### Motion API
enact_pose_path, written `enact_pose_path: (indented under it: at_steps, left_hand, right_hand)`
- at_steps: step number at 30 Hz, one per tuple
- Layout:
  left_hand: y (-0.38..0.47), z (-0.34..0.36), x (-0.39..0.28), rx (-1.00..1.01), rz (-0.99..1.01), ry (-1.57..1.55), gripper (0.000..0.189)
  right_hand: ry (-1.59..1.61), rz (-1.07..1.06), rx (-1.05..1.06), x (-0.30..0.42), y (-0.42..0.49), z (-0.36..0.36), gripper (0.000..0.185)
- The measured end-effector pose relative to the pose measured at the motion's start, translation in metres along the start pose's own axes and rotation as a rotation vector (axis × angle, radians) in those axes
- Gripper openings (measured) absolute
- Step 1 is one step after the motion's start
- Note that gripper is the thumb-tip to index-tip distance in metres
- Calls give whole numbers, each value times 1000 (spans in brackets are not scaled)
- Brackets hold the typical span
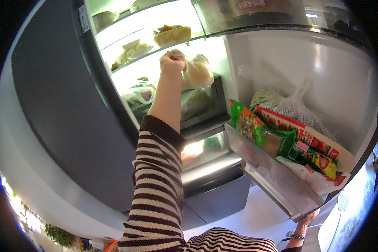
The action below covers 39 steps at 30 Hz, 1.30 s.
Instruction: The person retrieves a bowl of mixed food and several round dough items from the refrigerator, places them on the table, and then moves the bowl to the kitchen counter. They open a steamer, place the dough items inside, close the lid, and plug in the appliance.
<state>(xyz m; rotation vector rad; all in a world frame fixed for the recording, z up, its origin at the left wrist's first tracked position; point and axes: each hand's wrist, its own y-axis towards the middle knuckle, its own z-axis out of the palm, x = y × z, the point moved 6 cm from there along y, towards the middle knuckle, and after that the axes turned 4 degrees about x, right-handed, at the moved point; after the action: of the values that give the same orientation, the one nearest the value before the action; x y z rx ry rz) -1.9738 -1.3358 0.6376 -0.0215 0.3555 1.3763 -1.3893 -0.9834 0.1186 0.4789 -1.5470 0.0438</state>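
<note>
My left hand (173,61), in a striped sleeve, is shut on the gathered top of a clear plastic bag (199,74) with a pale, roundish item inside. Hand and bag are at the front of the lit refrigerator compartment, just under a glass shelf (138,58). At the lower right, my right hand (310,216), with bracelets at the wrist, is by the lower edge of the open refrigerator door (330,56). The door partly hides its fingers, so its grip cannot be made out.
Bowls of food (172,35) stand on the shelves, and a bagged item (140,94) lies lower left. The door's bin (271,170) holds several food packets (247,124) and a tied plastic bag (289,107). A dark refrigerator drawer front (217,198) is below; the closed door panel (72,110) is left.
</note>
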Motion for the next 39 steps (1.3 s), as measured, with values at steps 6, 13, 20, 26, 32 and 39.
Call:
enact_pose_path:
  at_steps: [6,13,20,26,32,39]
  left_hand:
    - [77,1,1,171,-4,-72,15]
    - [150,-19,14,212,-78,-92,8]
    - [145,-24,28,34,111,761,21]
    - [65,-19,14,-142,300,792,10]
    - [-119,-61,64,332,185,841,22]
    - [-339,-290,112,-94,-260,815,27]
  right_hand:
    - [-115,15,-73,-1,-9,6,37]
    - [-220,58,-105,2,-42,6,36]
    - [-255,43,-90,-1,-39,0,35]
    - [-216,-14,-52,-3,-21,5,33]
    - [-221,-147,25,0,-9,-1,32]
    - [226,138,97,-9,-27,-4,29]
